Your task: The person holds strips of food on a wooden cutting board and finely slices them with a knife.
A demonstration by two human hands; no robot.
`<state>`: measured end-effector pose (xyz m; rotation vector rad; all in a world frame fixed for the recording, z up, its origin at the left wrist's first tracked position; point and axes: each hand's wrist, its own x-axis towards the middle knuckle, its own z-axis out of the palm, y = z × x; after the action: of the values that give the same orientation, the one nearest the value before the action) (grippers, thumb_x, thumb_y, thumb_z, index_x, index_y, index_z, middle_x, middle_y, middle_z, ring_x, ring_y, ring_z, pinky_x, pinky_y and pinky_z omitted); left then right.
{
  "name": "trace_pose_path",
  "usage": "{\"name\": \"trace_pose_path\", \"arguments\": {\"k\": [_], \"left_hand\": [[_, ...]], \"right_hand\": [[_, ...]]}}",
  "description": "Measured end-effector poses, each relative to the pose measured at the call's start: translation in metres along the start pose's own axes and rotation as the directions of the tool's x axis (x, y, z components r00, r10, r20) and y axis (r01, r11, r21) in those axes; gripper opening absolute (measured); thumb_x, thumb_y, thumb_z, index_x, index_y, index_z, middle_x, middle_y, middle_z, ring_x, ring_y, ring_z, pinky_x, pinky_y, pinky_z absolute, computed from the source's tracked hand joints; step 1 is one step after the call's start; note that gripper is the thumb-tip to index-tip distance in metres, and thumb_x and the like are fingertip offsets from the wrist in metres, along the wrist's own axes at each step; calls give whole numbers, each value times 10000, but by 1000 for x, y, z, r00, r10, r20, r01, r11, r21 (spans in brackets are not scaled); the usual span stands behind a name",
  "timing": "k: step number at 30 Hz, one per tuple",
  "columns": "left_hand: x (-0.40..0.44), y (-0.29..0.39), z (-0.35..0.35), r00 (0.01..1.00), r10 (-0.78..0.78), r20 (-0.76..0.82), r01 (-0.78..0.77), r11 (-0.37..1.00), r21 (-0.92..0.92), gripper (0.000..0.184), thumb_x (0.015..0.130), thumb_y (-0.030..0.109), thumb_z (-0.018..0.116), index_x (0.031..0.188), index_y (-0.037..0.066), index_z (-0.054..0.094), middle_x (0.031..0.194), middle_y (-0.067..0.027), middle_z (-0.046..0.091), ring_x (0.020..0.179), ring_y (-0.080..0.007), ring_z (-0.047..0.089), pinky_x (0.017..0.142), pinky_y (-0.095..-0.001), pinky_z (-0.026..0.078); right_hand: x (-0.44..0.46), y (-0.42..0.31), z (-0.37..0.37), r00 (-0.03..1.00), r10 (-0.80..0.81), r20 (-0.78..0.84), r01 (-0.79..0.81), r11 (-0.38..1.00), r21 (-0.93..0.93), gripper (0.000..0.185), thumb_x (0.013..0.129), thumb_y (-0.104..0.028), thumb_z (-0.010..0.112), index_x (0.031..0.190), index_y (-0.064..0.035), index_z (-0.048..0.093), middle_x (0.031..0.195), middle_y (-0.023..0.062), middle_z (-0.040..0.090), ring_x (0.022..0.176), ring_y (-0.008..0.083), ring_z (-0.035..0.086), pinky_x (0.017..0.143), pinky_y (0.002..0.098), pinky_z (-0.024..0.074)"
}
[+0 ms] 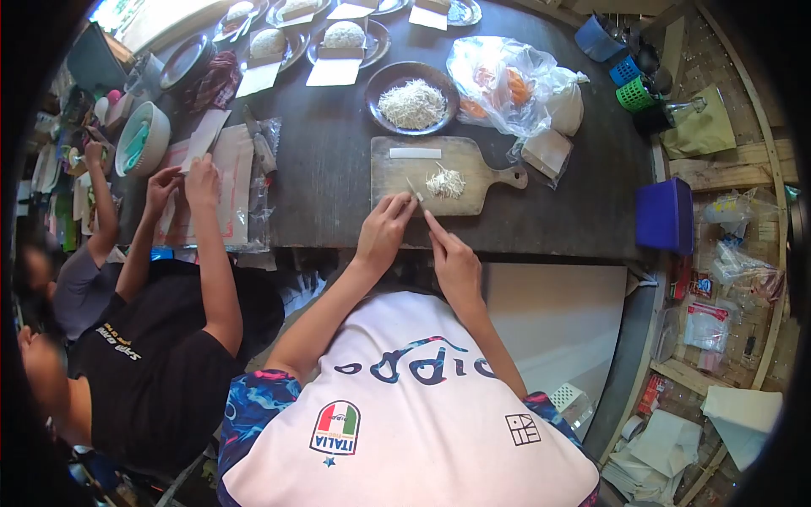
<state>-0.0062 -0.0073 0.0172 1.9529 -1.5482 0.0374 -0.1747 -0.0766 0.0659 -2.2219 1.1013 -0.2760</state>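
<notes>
My left hand [385,228] is at the front edge of a wooden cutting board [391,173], fingers closed on a small white piece [418,196]. Close beside it, my right hand [456,264] has its index finger reaching toward that piece and the other fingers curled; what they grip is hidden. A pile of thin white shreds [445,182] lies on the board, and behind it a flat white strip [416,154]. Beyond the board, a dark plate [372,100] carries a heap of similar shreds.
A plastic bag [507,80] with orange items and a small packet [547,154] lie right of the board. Plates with rounded mounds and white paper [337,69] line the back. To the left, a co-worker's hands [201,179] hold white paper near a knife [260,145]. A purple bin [665,215] stands right.
</notes>
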Motion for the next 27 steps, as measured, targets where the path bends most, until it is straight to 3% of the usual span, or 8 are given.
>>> {"name": "trace_pose_path", "arguments": {"k": [8, 11, 14, 17, 20, 27], "left_hand": [[-1, 5, -4, 1000, 8, -11, -8, 1000, 5, 506, 802, -35, 675, 1306, -23, 713, 1274, -100, 659, 1181, -285, 654, 1014, -384, 578], [-2, 3, -2, 1000, -22, 8, 22, 1000, -16, 439, 864, -29, 719, 1300, 17, 736, 1264, -85, 666, 1173, -301, 655, 988, -409, 589], [-2, 4, -2, 1000, -1, -11, 1, 1000, -20, 509, 803, -38, 674, 1311, -24, 711, 1264, -102, 660, 1176, -288, 654, 1014, -383, 577], [-1, 5, -2, 999, -35, -19, 34, 999, -24, 440, 869, -23, 722, 1307, 21, 732, 1262, -86, 667, 1184, -292, 655, 981, -407, 593], [-3, 4, -1, 999, -33, -18, 33, 999, -24, 440, 869, -25, 721, 1306, 23, 732, 1265, -83, 668, 1181, -290, 657, 977, -404, 595], [-2, 3, 1, 1000, -19, -22, 18, 1000, -20, 425, 874, -28, 711, 1297, 5, 727, 1271, -89, 669, 1173, -294, 660, 978, -399, 594]], "right_hand": [[0, 4, 6, 1000, 7, 2, -7, 999, 45, 465, 1114, -282, 590, 1561, -410, 585, 912, 158, 711, 859, 405, 742, 751, 532, 587], [-2, -1, -3, 1000, -5, 10, 5, 999, 32, 471, 1114, -283, 590, 1565, -417, 579, 918, 156, 715, 856, 407, 741, 748, 534, 588], [-15, -3, -9, 996, 67, 57, -66, 998, -13, 468, 1114, -279, 589, 1564, -409, 583, 923, 157, 717, 855, 403, 739, 750, 527, 587], [-12, 3, 0, 999, 40, 33, -40, 999, -4, 471, 1115, -275, 589, 1569, -404, 579, 914, 157, 709, 853, 401, 736, 752, 534, 581], [-1, 3, 6, 1000, -17, -19, 18, 998, 57, 477, 1115, -273, 589, 1573, -406, 574, 894, 154, 694, 847, 401, 732, 748, 533, 576], [-14, 3, -2, 999, 24, 35, -24, 1000, 14, 481, 1113, -271, 594, 1576, -399, 571, 883, 165, 679, 839, 404, 726, 741, 529, 572]]}}
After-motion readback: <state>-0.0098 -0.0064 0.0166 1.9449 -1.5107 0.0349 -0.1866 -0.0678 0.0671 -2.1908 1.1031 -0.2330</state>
